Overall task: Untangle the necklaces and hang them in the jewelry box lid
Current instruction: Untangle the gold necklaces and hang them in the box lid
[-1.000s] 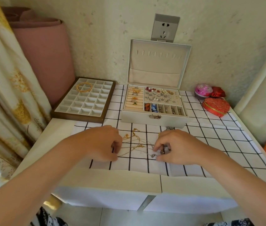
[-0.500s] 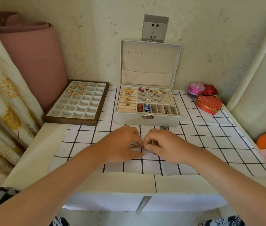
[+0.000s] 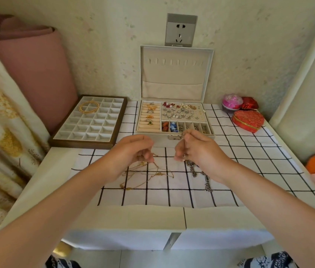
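Head view. Left hand (image 3: pixel 131 151) was raised just above the checked cloth (image 3: pixel 249 171) near the middle of the worktop (image 3: pixel 56 171), fingers curled, tips pinching a strand of the gold necklaces (image 3: pixel 158 173). The rest of that tangle lay loose on the cloth below the hand, toward the front edge. Right hand (image 3: pixel 201 149) was level with it and apart from it, fingers curled round the silver chain (image 3: pixel 206 180), which trailed from under the palm onto the cloth. Its thumb and forefinger were pressed together on top; what they held was too fine to tell. Jewelry box (image 3: pixel 163 141) sat at the middle of the back edge, just beyond both hands, its trays holding rings and small pieces. Lid (image 3: pixel 176 74) stood upright against the wall, with a row of hooks above a pocket. Compartment tray (image 3: pixel 91 122) sat at the back left corner, with a gold bangle (image 3: pixel 88 106) in it. Red heart-shaped box (image 3: pixel 248 120) sat near the back right corner.
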Demonstrator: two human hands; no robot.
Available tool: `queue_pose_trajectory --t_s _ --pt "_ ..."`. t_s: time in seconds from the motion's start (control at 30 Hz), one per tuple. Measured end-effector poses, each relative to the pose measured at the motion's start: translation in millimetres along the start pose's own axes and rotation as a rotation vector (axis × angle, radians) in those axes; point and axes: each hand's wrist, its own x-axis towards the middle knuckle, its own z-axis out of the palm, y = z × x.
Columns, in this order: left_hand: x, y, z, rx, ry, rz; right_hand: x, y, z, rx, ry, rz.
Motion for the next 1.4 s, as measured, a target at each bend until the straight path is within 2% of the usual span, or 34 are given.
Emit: queue_pose_trajectory --t_s 0.2,0.37,0.47,0.6,0.8,0.87,0.97,1.13,1.27,1.4 --pt "-3 12 -13 -0.116 -0.038 0.016 2 -7 2 -0.099 0.028 -0.059" --pt "-6 16 -29 -0.009 -0.067 0.028 5 -7 2 -0.208 0.041 -0.111" --pt "-8 16 -35 0.034 -0.095 0.023 8 -1 -1 -0.392 0.014 -0.176" --pt "-16 16 -40 0.139 -0.209 -0.035 3 -4 -2 -0.595 -0.140 -0.202" --pt "-28 14 -33 0.325 -0.454 -0.184 -9 -9 -6 -0.887 -0.422 0.000" --pt "-31 13 -26 0.387 -0.478 -0.209 -12 -8 -7 -0.998 -0.472 0.032" --pt "-29 12 -18 0.451 -0.346 -0.171 -12 -4 -6 -1.004 -0.380 0.002" --pt "-10 8 -19 0.270 0.084 -0.062 -4 2 -7 -0.797 -0.100 -0.116" --pt "0 -2 -14 0.287 0.149 -0.045 2 7 -4 -0.815 -0.061 -0.155" --pt "3 -14 -17 0.458 0.167 -0.046 5 9 -3 -0.876 -0.105 -0.116"
